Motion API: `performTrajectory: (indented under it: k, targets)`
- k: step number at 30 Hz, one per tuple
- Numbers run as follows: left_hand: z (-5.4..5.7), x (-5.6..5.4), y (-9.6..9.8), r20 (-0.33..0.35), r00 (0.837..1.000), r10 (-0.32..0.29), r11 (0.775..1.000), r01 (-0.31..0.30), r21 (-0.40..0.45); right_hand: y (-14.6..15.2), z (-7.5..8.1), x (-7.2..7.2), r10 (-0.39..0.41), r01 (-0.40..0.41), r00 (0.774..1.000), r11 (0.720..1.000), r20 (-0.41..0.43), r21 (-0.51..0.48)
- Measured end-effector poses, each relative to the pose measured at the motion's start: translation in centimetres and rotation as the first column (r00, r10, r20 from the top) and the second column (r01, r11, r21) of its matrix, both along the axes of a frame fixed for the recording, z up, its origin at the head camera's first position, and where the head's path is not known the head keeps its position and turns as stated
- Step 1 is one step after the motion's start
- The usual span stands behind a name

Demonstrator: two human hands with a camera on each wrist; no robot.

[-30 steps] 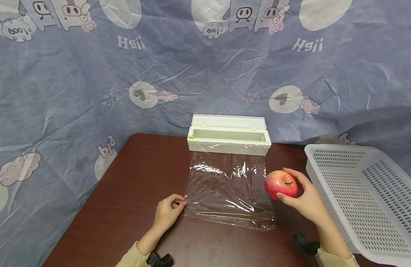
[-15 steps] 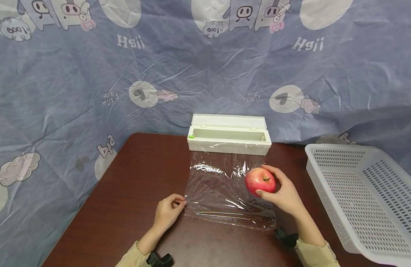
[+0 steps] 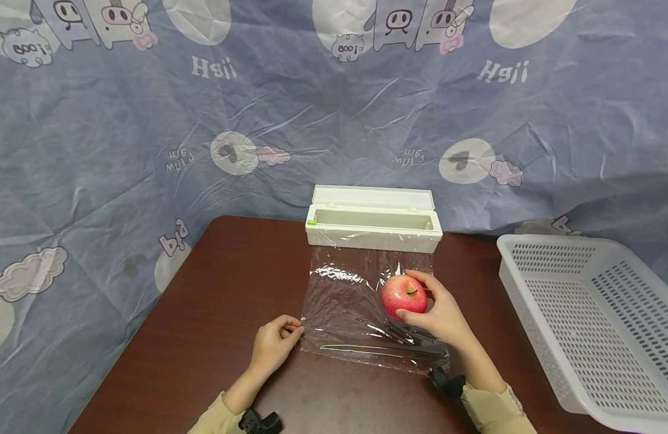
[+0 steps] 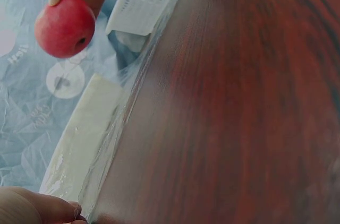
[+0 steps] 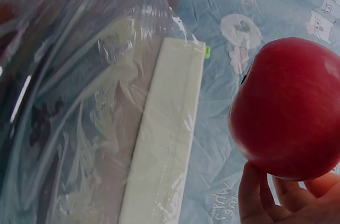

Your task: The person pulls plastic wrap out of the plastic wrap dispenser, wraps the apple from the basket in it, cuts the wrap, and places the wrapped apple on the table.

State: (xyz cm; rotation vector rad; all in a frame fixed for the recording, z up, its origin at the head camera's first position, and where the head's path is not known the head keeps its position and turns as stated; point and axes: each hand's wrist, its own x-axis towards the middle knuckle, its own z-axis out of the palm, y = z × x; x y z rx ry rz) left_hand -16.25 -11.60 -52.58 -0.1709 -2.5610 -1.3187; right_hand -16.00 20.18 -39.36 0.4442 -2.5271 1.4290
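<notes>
A red apple (image 3: 403, 295) with a short stem is held between the thumb and fingers of my right hand (image 3: 443, 318), over the right part of a sheet of clear plastic wrap (image 3: 344, 307). The right wrist view shows the apple (image 5: 289, 110) large above the fingers. My left hand (image 3: 274, 342) pinches the sheet's near left corner, and the left wrist view has its fingertips (image 4: 66, 209) at the film's edge. From the sheet's far end the film runs up to a white wrap dispenser box (image 3: 374, 239) with its lid raised.
A white perforated plastic basket (image 3: 520, 304) stands at the right of the brown table (image 3: 247, 259). Behind the table hangs a blue-grey patterned cloth (image 3: 290, 120). A small green piece (image 3: 311, 222) sits at the box's left end. Each wrist wears a black strap.
My right hand has carried the apple leftward from beside the basket until it is over the plastic wrap. The left hand stays at the sheet's corner.
</notes>
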Motion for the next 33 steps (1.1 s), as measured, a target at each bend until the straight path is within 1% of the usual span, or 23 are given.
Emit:
performTrajectory:
  k: [7,14,26,33]
  targets:
    - [0.1,0.0,0.0,-0.007,1.000,0.002,1.000,-0.002,-0.003,-0.7,-0.7,-0.4,0.022,-0.020,0.998,0.999,0.064,-0.037]
    - [0.1,0.0,0.0,-0.006,1.000,0.000,1.000,0.000,0.005,0.0,-5.0,-2.6,0.037,-0.035,0.997,0.999,0.063,-0.030]
    - [0.1,0.1,0.0,-0.002,1.000,-0.001,1.000,0.001,0.008,-1.3,-6.4,-3.0,0.073,-0.071,0.995,0.997,0.072,-0.030]
    - [0.2,0.1,0.0,-0.012,1.000,-0.008,1.000,0.008,0.011,-1.7,-7.3,-3.1,0.073,-0.073,0.994,0.997,0.079,-0.011]
